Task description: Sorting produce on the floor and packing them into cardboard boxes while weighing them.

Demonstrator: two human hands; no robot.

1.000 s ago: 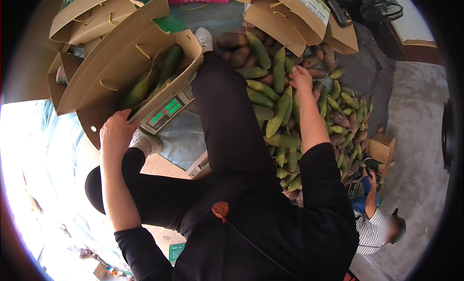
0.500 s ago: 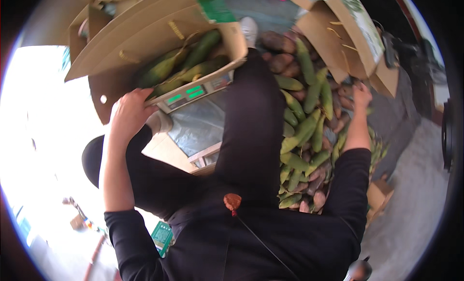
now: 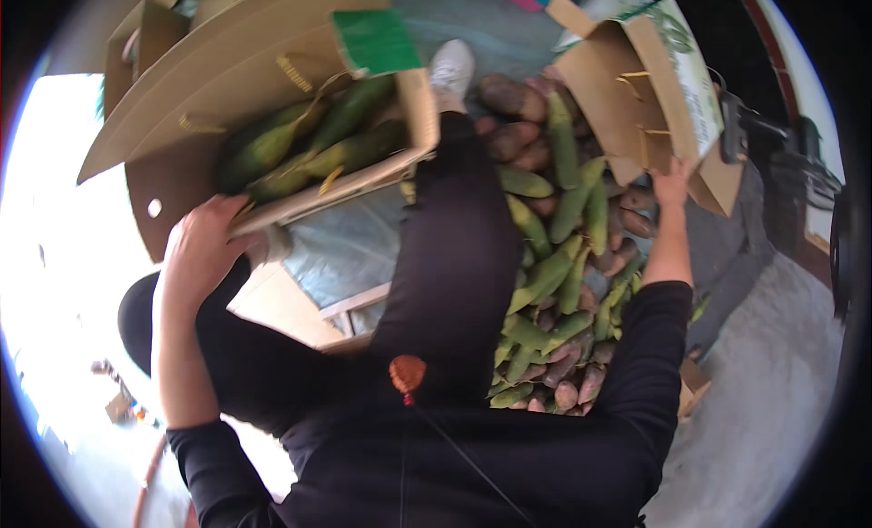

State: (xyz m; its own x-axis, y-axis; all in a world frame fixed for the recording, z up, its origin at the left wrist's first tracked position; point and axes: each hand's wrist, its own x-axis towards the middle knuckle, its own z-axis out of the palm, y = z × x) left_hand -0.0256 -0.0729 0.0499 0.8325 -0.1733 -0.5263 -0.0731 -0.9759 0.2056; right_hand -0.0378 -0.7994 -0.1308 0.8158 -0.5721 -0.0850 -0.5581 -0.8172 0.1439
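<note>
On the left, an uncapped cardboard box with a green flap holds several long green cucumber-like vegetables. My left hand grips its near left rim, fingers curled over the edge. Over on the right, a second cardboard box with yellow cord handles lies tilted, its mouth toward me. At that box's lower edge my right hand has its fingers closed on the cardboard. Between the boxes and my right arm spreads a pile of green-yellow long vegetables and reddish-brown, tuber-like ones.
My dark-trousered leg and white shoe come between the left box and the pile. A bluish sheet covers the floor there. At the right stands a black metal stand, and a small cardboard box sits below it.
The left box has come toward me, and its edge now hides the scale's lit display. My right hand has moved up slightly from the pile's edge onto the right box.
</note>
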